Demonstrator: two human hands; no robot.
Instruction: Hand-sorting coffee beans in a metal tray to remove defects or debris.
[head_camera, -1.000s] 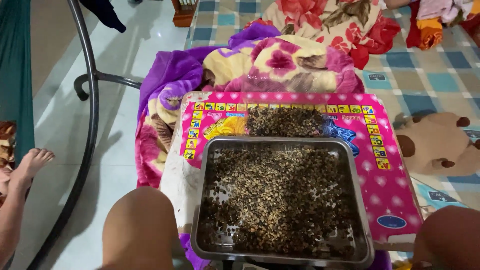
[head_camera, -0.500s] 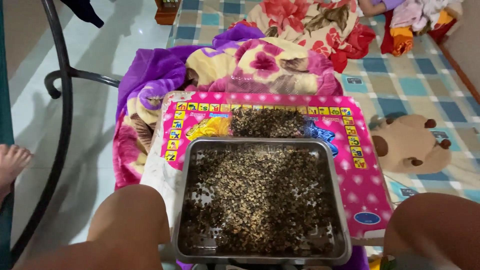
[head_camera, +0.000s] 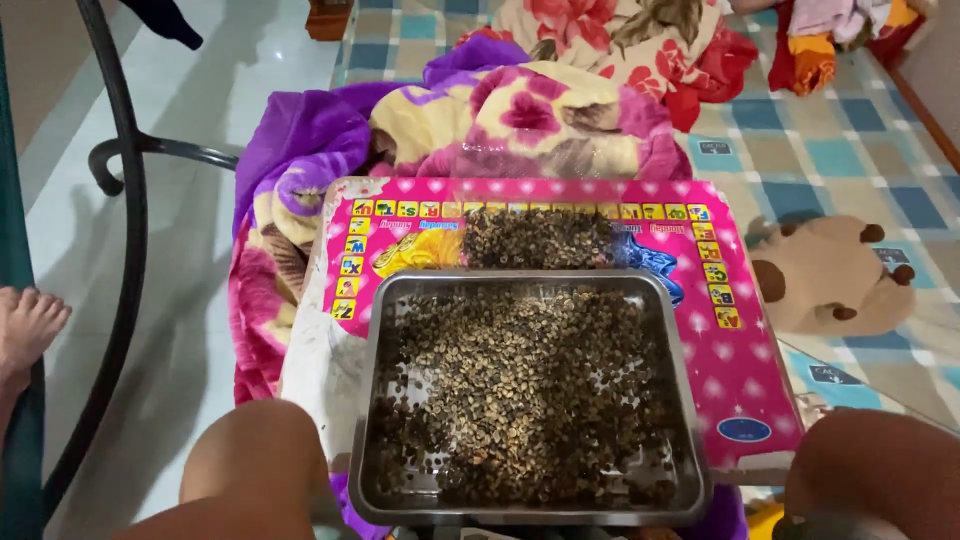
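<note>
While both hands stay out of the head view, grip unknown, steel tray (head_camera: 690, 420) of dark seeds (head_camera: 525, 390) sits on pink board (head_camera: 745, 375) between two knees (head_camera: 255, 465); second seed pile (head_camera: 538, 238) lies just beyond the tray. Brown plush toy (head_camera: 825, 280) right.

Tray (head_camera: 365, 400): silver-grey metal; seeds (head_camera: 520, 390) in it mottled dark brown and tan. Board (head_camera: 740, 370) under it: bright pink with pale hearts, edged by small yellow picture squares. Blanket (head_camera: 300, 140): purple, yellow and pink floral; mat (head_camera: 830, 150): blue, teal and beige checks; soft toy (head_camera: 820, 285): tan, brown spots.
</note>
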